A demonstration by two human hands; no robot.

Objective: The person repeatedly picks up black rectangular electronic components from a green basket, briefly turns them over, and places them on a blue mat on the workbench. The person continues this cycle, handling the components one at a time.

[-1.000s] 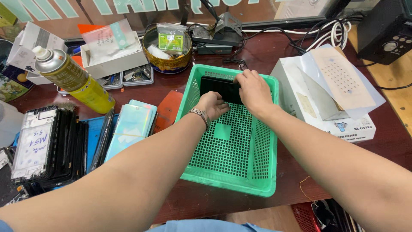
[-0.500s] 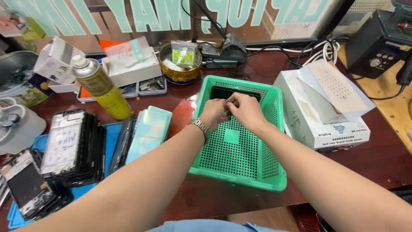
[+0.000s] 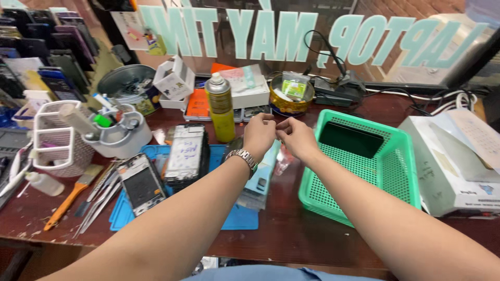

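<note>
Both hands have left the green basket [image 3: 364,187] and are now hovering together over the desk [image 3: 281,229], to the basket's left. The left hand [image 3: 259,136] and right hand [image 3: 297,138] are meeting fingertip to fingertip, each grip pressed together; whether they are pinching anything is too small to tell. A dark phone [image 3: 350,139] is lying in the basket. A yellow spray can [image 3: 221,106] is standing just behind the left hand.
</note>
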